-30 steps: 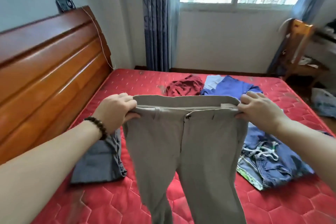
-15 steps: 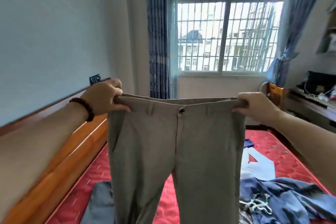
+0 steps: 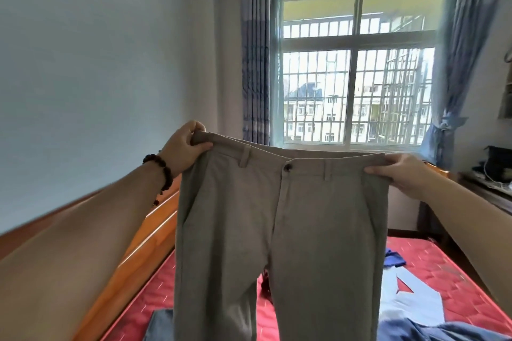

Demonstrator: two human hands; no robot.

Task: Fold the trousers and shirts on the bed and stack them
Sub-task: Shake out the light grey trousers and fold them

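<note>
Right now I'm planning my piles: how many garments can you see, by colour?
Beige: 1, the trousers, held up at the waistband by the left hand and right hand.
Grey: 1, garment.
Blue: 1, garment.
Pale blue and white: 1, garment.
Total: 4.

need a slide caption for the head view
Both hands, left hand and right hand, hold beige trousers up by the waistband above the red bed.

Daylight pours in through the barred window [image 3: 357, 97], washing the panes nearly white, while the wall [image 3: 97, 77] to the left sits in dull, even shade. Lines bow towards the edges (a wide lens), and the near forearms and lower corners are soft with blur.
</note>
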